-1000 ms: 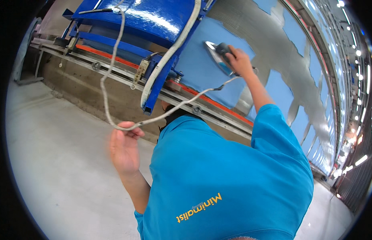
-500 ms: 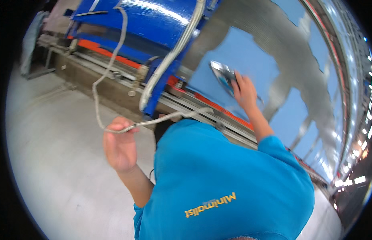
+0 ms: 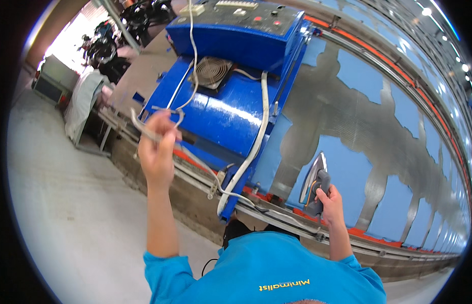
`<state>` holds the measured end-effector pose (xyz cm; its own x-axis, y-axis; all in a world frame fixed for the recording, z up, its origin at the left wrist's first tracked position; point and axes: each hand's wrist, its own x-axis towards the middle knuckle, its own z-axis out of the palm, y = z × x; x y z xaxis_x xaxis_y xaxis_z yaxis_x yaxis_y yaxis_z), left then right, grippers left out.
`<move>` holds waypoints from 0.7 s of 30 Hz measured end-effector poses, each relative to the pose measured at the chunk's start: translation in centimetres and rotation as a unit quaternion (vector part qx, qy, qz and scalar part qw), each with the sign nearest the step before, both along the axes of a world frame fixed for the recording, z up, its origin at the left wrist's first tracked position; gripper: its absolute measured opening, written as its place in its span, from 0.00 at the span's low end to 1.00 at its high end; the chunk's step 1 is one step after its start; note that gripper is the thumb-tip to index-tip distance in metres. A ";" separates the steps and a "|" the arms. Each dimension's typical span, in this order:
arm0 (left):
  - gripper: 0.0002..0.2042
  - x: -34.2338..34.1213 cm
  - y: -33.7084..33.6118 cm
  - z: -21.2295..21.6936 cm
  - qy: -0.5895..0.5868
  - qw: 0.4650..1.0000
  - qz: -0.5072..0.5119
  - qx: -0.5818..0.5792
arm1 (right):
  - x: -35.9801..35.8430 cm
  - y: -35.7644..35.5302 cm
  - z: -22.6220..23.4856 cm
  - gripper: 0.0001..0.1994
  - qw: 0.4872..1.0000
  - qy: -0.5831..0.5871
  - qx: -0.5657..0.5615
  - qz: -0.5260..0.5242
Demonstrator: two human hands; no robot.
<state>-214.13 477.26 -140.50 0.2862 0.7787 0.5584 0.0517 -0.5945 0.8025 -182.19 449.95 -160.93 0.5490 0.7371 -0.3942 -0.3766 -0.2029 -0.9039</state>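
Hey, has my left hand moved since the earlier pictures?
Yes. Against the blue machine, your left hand has moved toward it: earlier it showed over the floor, now it partly overlaps the machine in view.

bright ceiling lamps (image 3: pixel 426 11) glare upper right; blue machine (image 3: pixel 221 101) shines; left hand (image 3: pixel 157 152) blurs; straight edges bow.

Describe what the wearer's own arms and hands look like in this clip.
The left hand and right hand are ungloved, and the forearms are bare. No watch or bracelet shows on either wrist; blur on the left hand leaves rings uncertain. The upper arms sit in short, bright blue sleeves, matching the shirt, which carries yellow lettering.
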 end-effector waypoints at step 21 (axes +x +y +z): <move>0.15 26.1 32.3 -1.1 0.424 0.879 0.010 0.218 | -13.4 -0.3 3.2 0.07 0.932 0.109 0.124 -0.322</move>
<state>-188.04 509.51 -141.59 0.7326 0.5528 0.3970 0.5353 -0.8283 0.1656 -195.58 449.68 -157.72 0.8358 0.3649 -0.4102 -0.5288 0.3344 -0.7801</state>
